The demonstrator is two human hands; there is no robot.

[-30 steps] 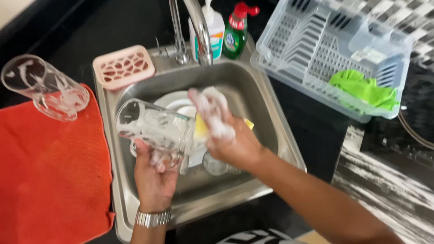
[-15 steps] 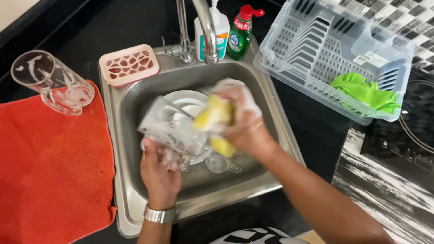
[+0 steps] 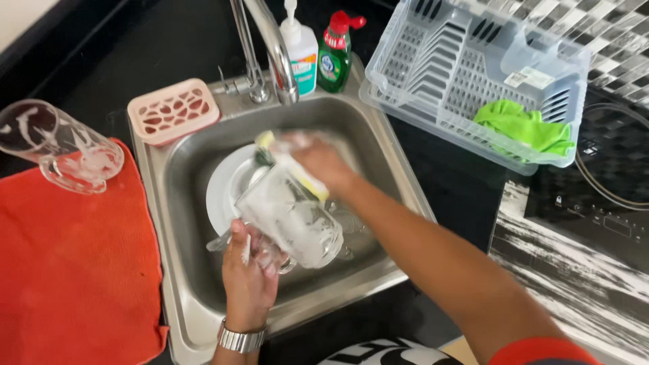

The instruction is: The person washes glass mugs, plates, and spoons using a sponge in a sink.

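My left hand [image 3: 249, 270] grips a soapy clear glass mug [image 3: 294, 216] by its lower side, tilted over the steel sink [image 3: 177, 203]. Foam covers my right hand [image 3: 316, 157], which presses a yellow sponge [image 3: 291, 162] with a green scouring side against the mug's upper end. Under them in the basin lies a white plate [image 3: 222, 189], with another small glass piece partly hidden beneath the mug.
A second soapy glass mug [image 3: 57, 145] lies on its side at the edge of an orange towel [image 3: 74, 270], left. Pink soap tray [image 3: 174, 110], tap [image 3: 270, 47], pump bottle [image 3: 301, 47], green dish-soap bottle [image 3: 334, 54] behind. Clear drying rack [image 3: 466, 74] holds a green cloth [image 3: 524, 127].
The mug has turned in my left hand, its bottom now toward me. My right hand with the sponge has moved from the mug's side to its far end.
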